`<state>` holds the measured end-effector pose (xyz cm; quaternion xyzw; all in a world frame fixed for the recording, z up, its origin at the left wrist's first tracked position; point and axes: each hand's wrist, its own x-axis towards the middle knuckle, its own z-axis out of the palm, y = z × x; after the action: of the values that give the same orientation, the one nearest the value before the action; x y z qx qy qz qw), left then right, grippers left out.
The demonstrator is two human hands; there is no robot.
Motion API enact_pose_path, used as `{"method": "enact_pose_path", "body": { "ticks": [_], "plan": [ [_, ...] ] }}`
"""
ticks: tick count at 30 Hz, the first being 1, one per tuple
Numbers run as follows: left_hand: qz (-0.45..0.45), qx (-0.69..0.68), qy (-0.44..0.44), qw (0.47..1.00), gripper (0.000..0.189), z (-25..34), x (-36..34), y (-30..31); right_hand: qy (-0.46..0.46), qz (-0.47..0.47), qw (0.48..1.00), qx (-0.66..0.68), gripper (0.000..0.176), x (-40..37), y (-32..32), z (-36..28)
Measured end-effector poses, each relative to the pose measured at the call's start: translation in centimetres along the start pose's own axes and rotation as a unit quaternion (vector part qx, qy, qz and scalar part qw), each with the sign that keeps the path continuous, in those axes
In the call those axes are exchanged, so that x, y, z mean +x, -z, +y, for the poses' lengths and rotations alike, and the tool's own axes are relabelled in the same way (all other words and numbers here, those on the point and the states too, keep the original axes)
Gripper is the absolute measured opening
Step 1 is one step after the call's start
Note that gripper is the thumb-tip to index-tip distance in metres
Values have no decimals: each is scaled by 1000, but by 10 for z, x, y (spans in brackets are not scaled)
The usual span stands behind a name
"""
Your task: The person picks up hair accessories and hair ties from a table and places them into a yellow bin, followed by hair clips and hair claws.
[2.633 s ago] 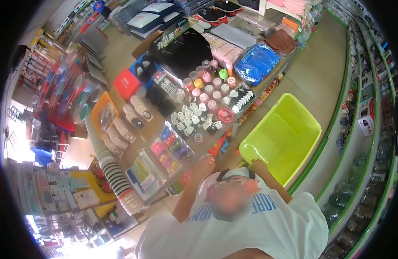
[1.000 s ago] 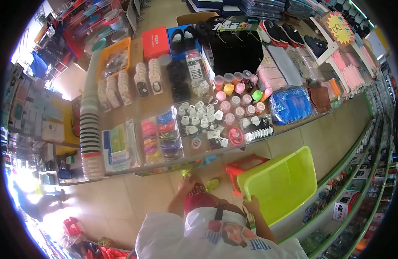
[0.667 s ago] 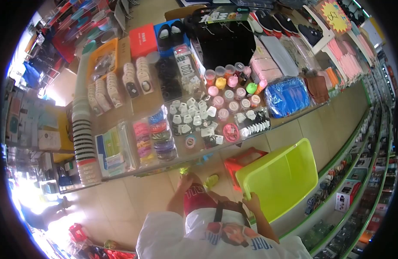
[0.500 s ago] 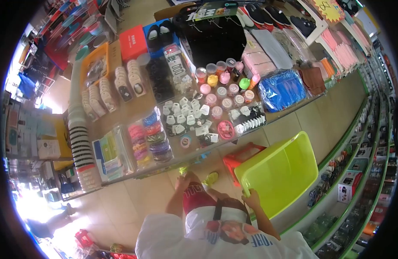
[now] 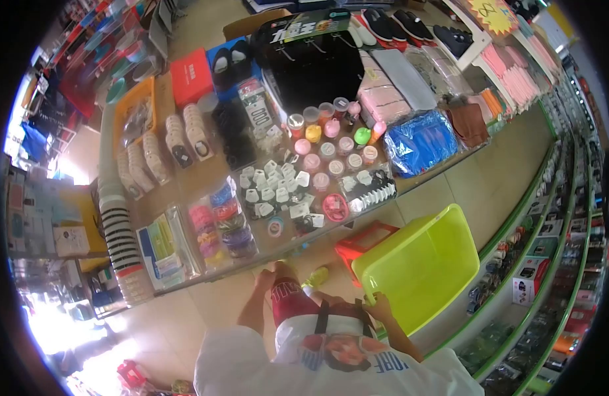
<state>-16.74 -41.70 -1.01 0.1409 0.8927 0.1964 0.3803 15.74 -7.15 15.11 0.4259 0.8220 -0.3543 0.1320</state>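
Basin (image 5: 427, 267) extends ahead and right of the right hand (image 5: 378, 306), its grip closed on the rim (image 5: 359, 276).

White printed T-shirt (image 5: 251, 363) with blue lettering, dark red shorts (image 5: 291, 303), yellow-green shoe (image 5: 316, 277).
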Motion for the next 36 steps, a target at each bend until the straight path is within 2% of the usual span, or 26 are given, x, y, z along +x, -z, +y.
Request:
{"method": "enact_pose_path", "body": {
  "ticks": [1,2,3,4,7,8,9,10,11,12,13,14,17,18,20,21,24,27,28,29,31,32,34,36],
  "plan": [
    [-57,57,-17,997,36,-7,-5,-2,-4,-9,1000,11,48,-1,-5,4],
    [-113,111,-36,987,33,-9,-7,-4,16,-48,998,-31,67,1,-8,14],
    [-166,163,-57,971,32,-11,-6,-7,15,-63,998,-20,69,4,-8,18],
    [-173,289,-216,917,28,-31,-10,-19,-6,-73,997,-16,70,4,-2,10],
    [-146,303,-163,927,26,-48,-33,-31,-60,-120,991,-13,72,6,6,0],
    [-227,217,-25,949,42,-50,-34,-32,-71,-136,988,-27,72,9,8,-2],
    [-222,182,-7,958,44,-48,-44,-27,-81,-150,985,-38,71,12,9,-4],
    [-216,149,10,965,45,-48,-55,-21,-35,-183,982,-2,69,16,15,-5],
    [-206,119,24,971,46,-47,-59,-10,-81,-166,983,-5,69,19,19,-8],
    [-194,20,122,973,54,-56,-55,-16,-126,-146,981,-6,68,22,23,-15],
    [-173,-34,181,968,60,-41,-64,9,-173,-127,977,-7,68,24,26,-21],
    [-171,-44,188,966,58,-30,-66,26,-117,-101,987,-45,58,25,35,-36],
    [-170,-62,183,966,51,-33,-54,57,-134,46,984,107,42,44,45,-55],
    [-171,-66,175,967,50,-35,-48,66,-114,90,985,92,38,47,45,-68],
    [-267,-10,107,958,50,-57,-19,65,-76,179,979,59,31,61,58,-104],
    [-313,19,75,946,52,-70,-7,62,-59,184,978,78,31,66,59,-121],
    [-277,123,-41,952,57,-92,6,58,-8,186,975,124,31,80,54,-169],
    [-161,-86,124,975,65,-97,-12,60,60,175,976,116,28,93,39,-217],
    [-167,-105,122,973,72,-95,-21,68,100,177,975,88,28,99,37,-233],
    [-158,-124,174,964,71,-88,-33,76,138,177,973,59,27,105,35,-247],
    [-137,-159,277,938,69,-75,-52,84,139,113,979,95,25,116,34,-279],
    [-119,-157,276,941,59,-70,-59,86,140,81,980,115,24,124,34,-293],
    [-83,-149,273,947,40,-69,-75,81,194,80,969,130,22,138,37,-315],
    [-147,-52,160,975,39,-75,-81,78,224,70,960,152,21,155,36,-329]
  ]
}}
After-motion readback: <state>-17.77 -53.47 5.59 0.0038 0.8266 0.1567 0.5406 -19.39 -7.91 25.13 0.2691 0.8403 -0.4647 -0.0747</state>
